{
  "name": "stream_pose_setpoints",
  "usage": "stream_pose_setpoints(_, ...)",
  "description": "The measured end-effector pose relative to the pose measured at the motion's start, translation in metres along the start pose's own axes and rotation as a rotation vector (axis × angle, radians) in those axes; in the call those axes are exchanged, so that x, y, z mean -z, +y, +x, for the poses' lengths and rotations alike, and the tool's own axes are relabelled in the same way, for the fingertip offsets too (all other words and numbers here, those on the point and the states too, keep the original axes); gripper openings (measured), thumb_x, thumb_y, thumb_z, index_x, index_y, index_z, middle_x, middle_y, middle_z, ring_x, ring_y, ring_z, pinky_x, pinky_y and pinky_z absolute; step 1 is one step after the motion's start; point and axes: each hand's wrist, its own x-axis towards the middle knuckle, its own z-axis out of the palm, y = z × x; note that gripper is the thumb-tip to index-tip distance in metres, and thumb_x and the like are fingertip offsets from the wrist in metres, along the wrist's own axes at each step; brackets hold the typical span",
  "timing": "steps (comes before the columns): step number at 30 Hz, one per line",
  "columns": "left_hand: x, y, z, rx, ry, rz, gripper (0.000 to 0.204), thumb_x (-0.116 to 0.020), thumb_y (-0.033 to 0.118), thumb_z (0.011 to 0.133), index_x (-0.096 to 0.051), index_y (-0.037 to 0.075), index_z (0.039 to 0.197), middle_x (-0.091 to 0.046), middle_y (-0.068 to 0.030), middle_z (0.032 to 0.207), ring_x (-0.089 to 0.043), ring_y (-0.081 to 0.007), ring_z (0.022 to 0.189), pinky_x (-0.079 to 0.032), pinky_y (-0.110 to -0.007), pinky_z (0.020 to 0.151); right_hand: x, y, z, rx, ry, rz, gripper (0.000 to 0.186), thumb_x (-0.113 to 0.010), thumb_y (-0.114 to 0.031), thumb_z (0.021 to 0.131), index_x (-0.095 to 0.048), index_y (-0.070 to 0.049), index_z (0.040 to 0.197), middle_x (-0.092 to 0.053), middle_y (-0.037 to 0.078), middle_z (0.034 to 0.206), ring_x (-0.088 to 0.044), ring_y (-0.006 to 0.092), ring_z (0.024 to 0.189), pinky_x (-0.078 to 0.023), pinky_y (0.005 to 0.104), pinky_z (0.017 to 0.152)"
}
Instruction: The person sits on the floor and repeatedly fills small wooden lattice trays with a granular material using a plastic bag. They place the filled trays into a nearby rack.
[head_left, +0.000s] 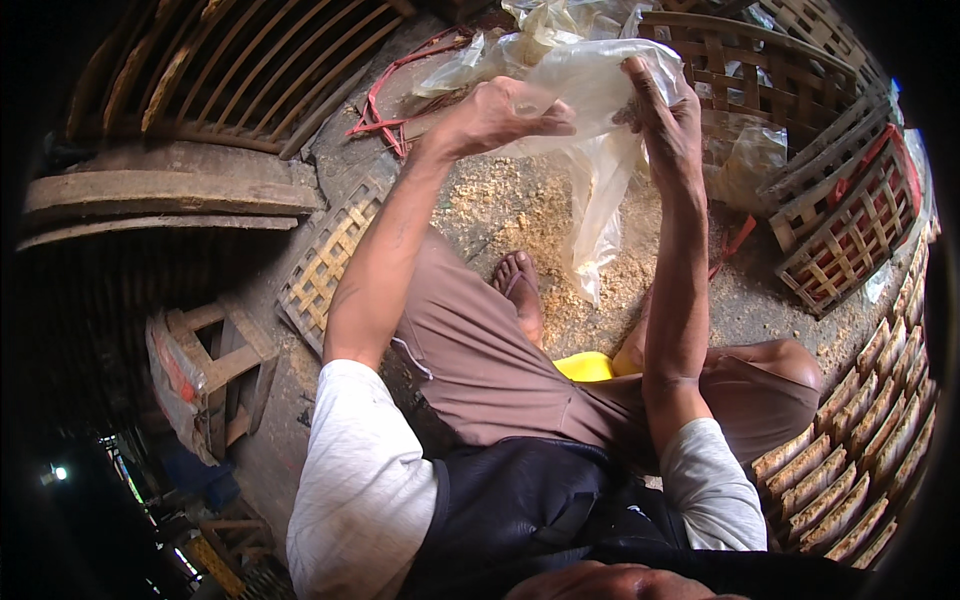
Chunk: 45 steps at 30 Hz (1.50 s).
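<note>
A clear, cloudy plastic bag or sheet [598,75] is stretched between my two raised hands, beyond my knees. Closed on its left side is my left hand [515,112], with the thumb and a finger pointing right. My right hand [668,120] grips the other side, thumb upward against the plastic; some of its fingers are hidden behind. A long crumpled tail of the plastic [598,235] hangs down between my forearms, over the littered floor.
Crumbly tan bits [480,205] cover the floor. Woven bamboo baskets [850,210] stand at right, a woven panel [335,250] and a small wooden stool [215,365] at left. Red string [378,110] and more plastic [550,20] lie beyond. Something yellow [585,367] sits between my legs.
</note>
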Motion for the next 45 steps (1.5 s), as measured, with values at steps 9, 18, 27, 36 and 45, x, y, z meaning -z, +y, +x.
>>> stream_pose_setpoints(9,0.028,-0.041,0.004,-0.121,-0.004,-0.129,0.027,-0.076,0.022,0.084,-0.073,0.006,0.106,-0.073,-0.0032,0.096,-0.064,-0.007,0.085,-0.051,-0.024,0.079,0.065,0.007,0.019,-0.035,0.302,0.008,0.043,-0.069,-0.032,0.09,-0.062,0.0,0.118,-0.066,0.007,0.093,-0.062,0.0171,0.084,-0.051,0.0302,0.077)
stream_pose_setpoints(18,0.019,-0.012,0.004,-0.32,-0.061,-0.251,0.029,-0.066,0.013,0.09,-0.069,0.004,0.117,-0.071,-0.0031,0.105,-0.065,-0.0089,0.093,-0.052,-0.026,0.088,0.011,-0.009,0.012,0.642,-0.169,-0.644,0.074,-0.076,-0.042,0.081,-0.046,-0.009,0.141,-0.048,0.017,0.139,-0.037,0.032,0.135,-0.031,0.047,0.113)
stream_pose_setpoints(27,0.022,-0.019,-0.007,-0.118,-0.041,-0.237,0.046,-0.065,0.013,0.089,-0.056,0.007,0.134,-0.07,-0.0036,0.105,-0.066,-0.0105,0.095,-0.051,-0.029,0.089,0.013,0.047,0.01,0.215,0.12,-0.655,0.04,-0.059,-0.037,0.096,-0.061,-0.013,0.127,-0.06,0.017,0.127,-0.058,0.0288,0.114,-0.043,0.0445,0.103)
stream_pose_setpoints(36,0.019,-0.013,-0.005,-0.337,-0.111,-0.336,0.032,-0.071,0.016,0.088,-0.065,0.005,0.117,-0.071,-0.0039,0.098,-0.067,-0.0106,0.087,-0.053,-0.028,0.083,-0.038,0.014,-0.013,0.529,-0.255,-0.697,0.037,-0.064,-0.039,0.092,-0.061,-0.013,0.12,-0.068,0.01,0.099,-0.052,0.0298,0.108,-0.038,0.0453,0.101)
stream_pose_setpoints(45,0.007,-0.01,-0.005,-0.216,0.041,-0.631,0.043,-0.081,0.026,0.081,-0.066,0.005,0.116,-0.072,-0.0033,0.101,-0.067,-0.0097,0.085,-0.053,-0.026,0.085,-0.027,0.003,-0.005,0.413,0.122,-0.65,0.023,-0.068,-0.028,0.091,-0.068,-0.005,0.097,-0.062,0.015,0.079,-0.06,0.0279,0.069,-0.049,0.0359,0.065)
